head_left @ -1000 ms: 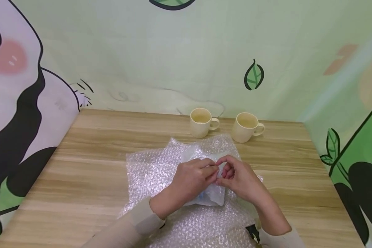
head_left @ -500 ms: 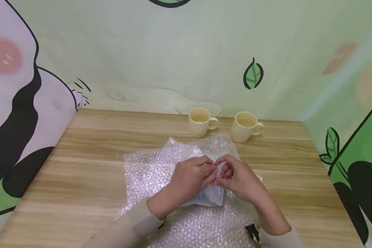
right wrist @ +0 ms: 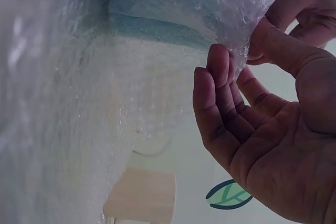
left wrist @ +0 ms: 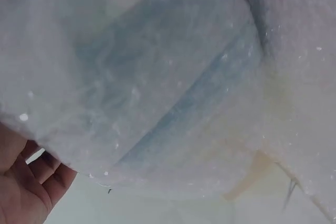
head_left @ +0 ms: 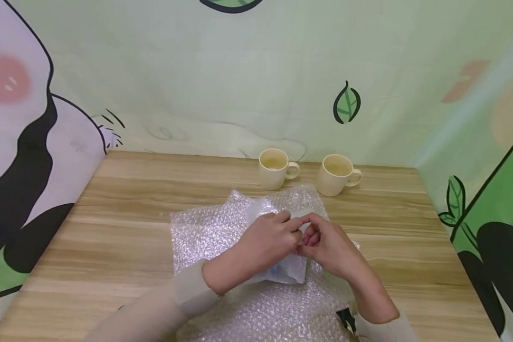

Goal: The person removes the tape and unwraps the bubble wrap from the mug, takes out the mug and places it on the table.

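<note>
A pale, translucent bundle [head_left: 294, 271] with something blue inside lies on spread bubble wrap [head_left: 205, 232]. My left hand [head_left: 270, 238] reaches over the bundle, its fingertips meeting those of my right hand [head_left: 331, 244] at the bundle's right side. In the right wrist view, the thumb and fingers of the right hand [right wrist: 273, 129] pinch a gathered edge of bubble wrap [right wrist: 239, 38]. Beside them the left hand [right wrist: 310, 17] grips the same edge. Through the wrap a blue-grey shape [left wrist: 184, 98] shows blurred, its kind unclear. Fingertips are partly hidden in the head view.
Two cream mugs, a left mug [head_left: 273, 171] and a right mug [head_left: 335, 175], stand behind the bubble wrap. The wooden table [head_left: 124, 228] meets a printed green wall at the back. A black piece [head_left: 346, 319] shows by the right sleeve.
My left hand has shifted slightly right and its fingers have moved closer to the right hand's fingertips. The right hand stays nearly in place. The mugs have not moved.
</note>
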`<action>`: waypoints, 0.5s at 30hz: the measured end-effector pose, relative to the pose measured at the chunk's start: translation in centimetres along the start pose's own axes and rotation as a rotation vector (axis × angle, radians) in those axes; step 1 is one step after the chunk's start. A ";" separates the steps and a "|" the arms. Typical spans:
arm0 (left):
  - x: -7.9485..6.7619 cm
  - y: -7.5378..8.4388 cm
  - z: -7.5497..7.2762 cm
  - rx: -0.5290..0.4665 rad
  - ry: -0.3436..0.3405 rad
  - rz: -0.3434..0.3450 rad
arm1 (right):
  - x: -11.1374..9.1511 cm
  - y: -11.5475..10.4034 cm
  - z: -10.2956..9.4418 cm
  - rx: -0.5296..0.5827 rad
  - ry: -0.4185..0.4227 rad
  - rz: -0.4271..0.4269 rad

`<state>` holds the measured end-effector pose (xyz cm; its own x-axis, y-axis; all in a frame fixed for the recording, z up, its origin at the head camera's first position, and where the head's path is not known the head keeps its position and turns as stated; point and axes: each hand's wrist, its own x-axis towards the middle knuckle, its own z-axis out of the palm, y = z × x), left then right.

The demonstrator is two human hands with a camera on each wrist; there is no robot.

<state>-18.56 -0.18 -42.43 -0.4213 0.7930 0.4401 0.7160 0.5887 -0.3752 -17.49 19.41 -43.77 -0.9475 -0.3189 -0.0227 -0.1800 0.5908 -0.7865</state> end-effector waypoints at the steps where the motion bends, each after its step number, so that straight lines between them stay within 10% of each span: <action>1: 0.1 0.0 0.0 0.004 -0.011 0.013 | 0.0 0.0 0.0 -0.003 -0.001 0.002; 15: -0.7 -0.7 0.9 -0.006 0.146 0.140 | 0.0 -0.2 0.1 -0.013 0.005 -0.012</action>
<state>-19.30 -0.97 -43.20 -0.2320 0.8357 0.4978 0.7656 0.4726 -0.4366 -17.43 19.22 -43.71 -0.9467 -0.3220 -0.0105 -0.1945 0.5970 -0.7783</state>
